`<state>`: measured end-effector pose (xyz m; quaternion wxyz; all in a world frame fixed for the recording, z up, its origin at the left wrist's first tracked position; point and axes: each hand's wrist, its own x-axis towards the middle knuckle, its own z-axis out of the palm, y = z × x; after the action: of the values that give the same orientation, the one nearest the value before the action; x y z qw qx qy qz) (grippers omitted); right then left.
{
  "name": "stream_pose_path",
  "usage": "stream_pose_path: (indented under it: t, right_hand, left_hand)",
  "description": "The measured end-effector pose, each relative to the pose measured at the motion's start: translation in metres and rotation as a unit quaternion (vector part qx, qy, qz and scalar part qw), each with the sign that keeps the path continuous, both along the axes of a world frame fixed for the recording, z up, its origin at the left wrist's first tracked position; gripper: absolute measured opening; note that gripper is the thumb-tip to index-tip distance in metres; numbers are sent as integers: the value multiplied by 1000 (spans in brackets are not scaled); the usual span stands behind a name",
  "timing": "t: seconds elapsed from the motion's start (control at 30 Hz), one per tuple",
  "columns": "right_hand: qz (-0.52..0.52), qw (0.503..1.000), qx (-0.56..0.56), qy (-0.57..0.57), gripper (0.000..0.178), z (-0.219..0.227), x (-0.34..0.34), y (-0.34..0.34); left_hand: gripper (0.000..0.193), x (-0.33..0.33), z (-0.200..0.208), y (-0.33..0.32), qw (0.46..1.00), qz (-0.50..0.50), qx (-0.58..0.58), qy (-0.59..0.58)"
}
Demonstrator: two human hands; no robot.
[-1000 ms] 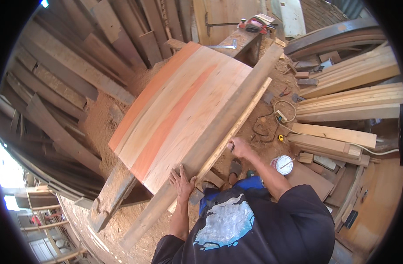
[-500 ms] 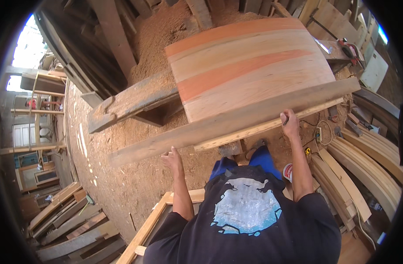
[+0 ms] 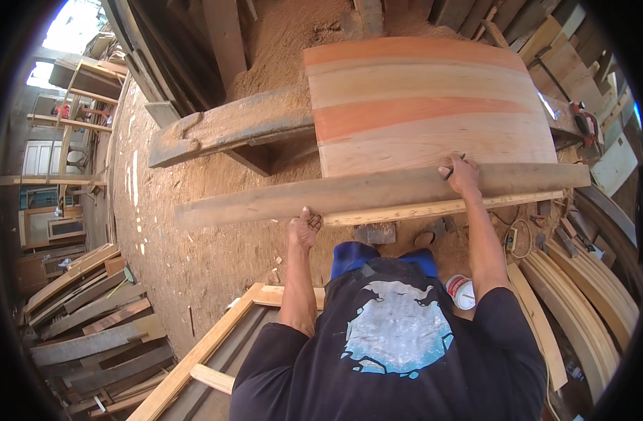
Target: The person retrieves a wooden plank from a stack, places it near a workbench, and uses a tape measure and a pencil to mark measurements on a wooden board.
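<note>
A long grey-brown plank [image 3: 377, 191] lies across the near edge of a wide wooden panel [image 3: 427, 105] with orange and pale bands. My left hand [image 3: 305, 230] is at the plank's near edge, left of the panel, its thumb up against the board and its fingers curled. My right hand [image 3: 463, 175] rests on top of the plank toward its right part, closed around a thin dark pencil-like stick [image 3: 448, 175]. Along the near side, just below the plank, runs a pale wooden strip [image 3: 441, 208].
A sawdust-covered beam [image 3: 230, 123] supports the panel from the left. Curved timber pieces [image 3: 574, 316] are stacked at right, near a white-and-red tub [image 3: 462, 291] and a cable [image 3: 523, 238]. A wooden frame [image 3: 195, 365] lies at lower left. A red-and-black tool [image 3: 585, 125] sits at far right.
My right hand has shifted from the plank's near edge up onto its top face. My left hand's fingers have curled in at the edge. The whole view has turned slightly.
</note>
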<state>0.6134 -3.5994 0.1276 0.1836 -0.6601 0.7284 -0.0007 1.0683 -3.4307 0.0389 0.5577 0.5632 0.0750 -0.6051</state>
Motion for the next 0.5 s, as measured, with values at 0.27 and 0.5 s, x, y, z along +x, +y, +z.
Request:
stream_pose_path:
  t: [0.27,0.5]
  right_hand:
    - [58,998,-3,13,42,-6,-6,10]
    - [68,997,28,-6,39,0,-5,7]
  left_hand:
    - [21,-19,18,13,995,-52,-45,-67]
    - [22,-24,18,15,993,-46,-31,-109]
